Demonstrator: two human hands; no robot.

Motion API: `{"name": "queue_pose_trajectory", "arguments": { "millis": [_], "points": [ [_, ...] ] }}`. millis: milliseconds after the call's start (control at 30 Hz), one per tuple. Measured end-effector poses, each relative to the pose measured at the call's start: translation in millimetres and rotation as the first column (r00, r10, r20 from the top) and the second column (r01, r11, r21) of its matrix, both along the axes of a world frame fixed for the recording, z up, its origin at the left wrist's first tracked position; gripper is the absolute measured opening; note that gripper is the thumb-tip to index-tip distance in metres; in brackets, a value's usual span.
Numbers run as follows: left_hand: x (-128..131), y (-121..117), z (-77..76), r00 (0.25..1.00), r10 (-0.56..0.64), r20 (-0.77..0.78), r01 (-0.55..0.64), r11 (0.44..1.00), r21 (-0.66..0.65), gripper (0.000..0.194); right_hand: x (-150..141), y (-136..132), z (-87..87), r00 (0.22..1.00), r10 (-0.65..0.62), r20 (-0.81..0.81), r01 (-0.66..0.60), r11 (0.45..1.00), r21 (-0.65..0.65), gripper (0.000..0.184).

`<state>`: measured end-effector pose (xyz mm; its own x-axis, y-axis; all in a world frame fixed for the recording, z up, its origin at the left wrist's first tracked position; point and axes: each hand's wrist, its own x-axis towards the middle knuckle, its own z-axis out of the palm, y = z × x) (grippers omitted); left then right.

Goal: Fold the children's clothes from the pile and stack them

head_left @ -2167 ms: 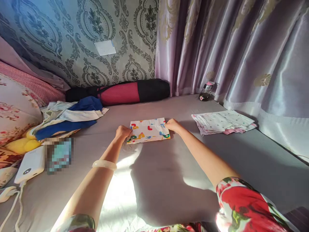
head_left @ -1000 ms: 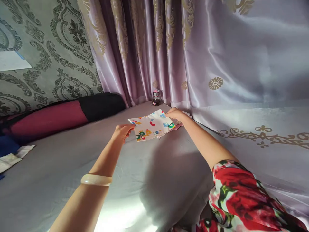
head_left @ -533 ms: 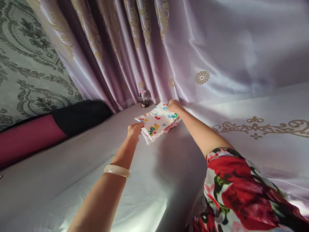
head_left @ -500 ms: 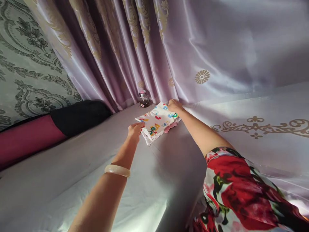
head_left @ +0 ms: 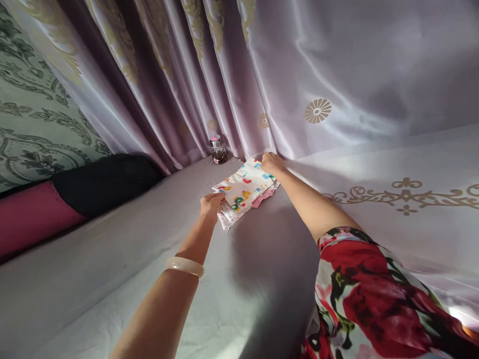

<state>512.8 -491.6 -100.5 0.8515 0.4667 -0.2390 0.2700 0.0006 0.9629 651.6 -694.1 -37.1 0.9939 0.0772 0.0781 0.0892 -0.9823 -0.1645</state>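
A folded white cloth with a colourful print [head_left: 245, 184] lies on top of other folded fabric on the grey sheet [head_left: 157, 239]. Its near left corner is pinched in my left hand [head_left: 212, 202], which wears a pale bangle [head_left: 185, 266] at the wrist. My right hand [head_left: 272, 163] grips the far right corner, with its fingertips partly hidden behind the cloth. Beneath, a pink fabric edge [head_left: 264, 198] sticks out on the right, and a white patterned layer shows at the near edge.
A small jar with a metal and pink lid [head_left: 218, 149] stands just behind the cloth, against the purple curtain [head_left: 224, 89]. Along the patterned wall at left lies a long black and maroon cushion [head_left: 105, 179]. To the right, fabric with a gold scroll design [head_left: 406, 194] covers the surface.
The view has shifted slightly, so the jar and cushion appear further left. Both hands keep their hold on the cloth's corners, and the cloth lies almost where it was.
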Motion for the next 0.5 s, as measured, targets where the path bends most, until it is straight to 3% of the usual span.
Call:
{"name": "queue_pose_trajectory", "arguments": {
  "millis": [233,500],
  "points": [
    [-1,1,-14.9,1.0,-0.017,-0.014,0.018,0.999,0.029,0.018,6,-4,-22.7,1.0,-0.02,0.001,0.02,1.0,-0.008,0.031],
    [3,7,-28.5,0.998,-0.052,-0.039,0.058,0.979,0.194,0.02,10,-5,-43.1,0.999,-0.022,-0.026,0.021,1.0,-0.018,0.031]
  ]
}}
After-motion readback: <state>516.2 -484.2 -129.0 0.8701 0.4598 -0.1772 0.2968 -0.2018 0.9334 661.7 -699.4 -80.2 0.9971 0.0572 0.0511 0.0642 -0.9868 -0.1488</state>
